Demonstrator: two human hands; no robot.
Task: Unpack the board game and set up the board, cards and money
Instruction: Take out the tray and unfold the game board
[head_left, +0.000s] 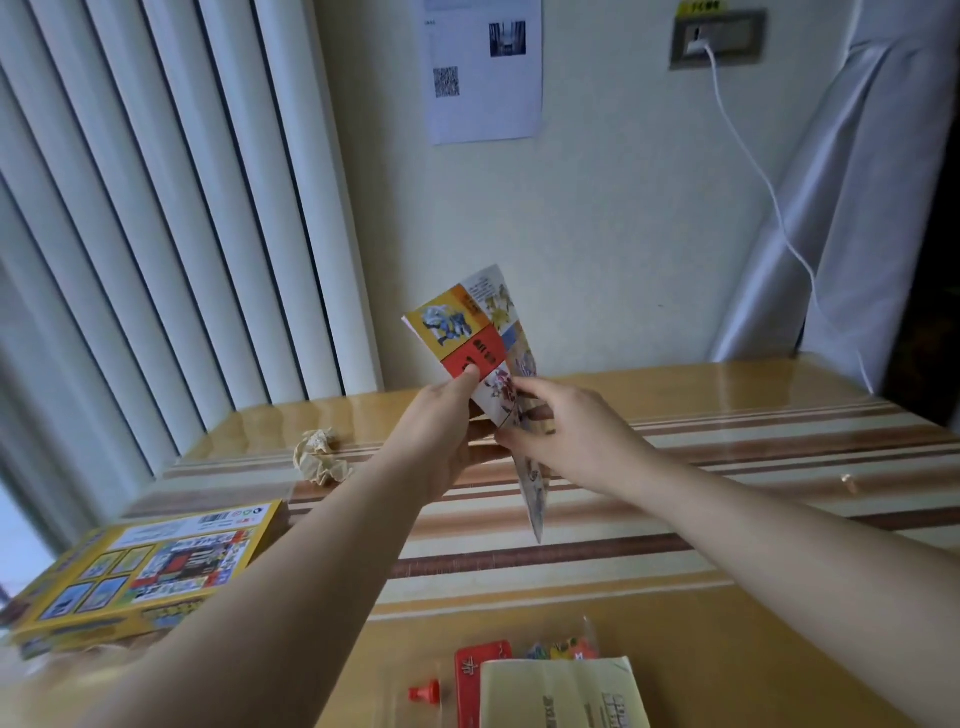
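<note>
A folded, colourful game board (470, 332) is held up above the table's middle. My left hand (447, 436) grips its near-left fold, thumb pressed on a red panel. My right hand (566, 431) pinches the right-hand fold, part of which hangs down edge-on toward the table. The yellow game box (140, 571) lies face down at the left edge. At the near edge lie a yellow paper sheet (561, 693), a red card pack (475, 670), a red pawn (423, 693) and a clear bag of small colourful pieces (566, 644).
The striped, glossy table (727, 467) stands against a wall. A crumpled paper ball (322, 457) sits at the back left. A small pale object (849, 483) lies on the right. Vertical blinds hang at the left; a white cable runs down the wall at the right.
</note>
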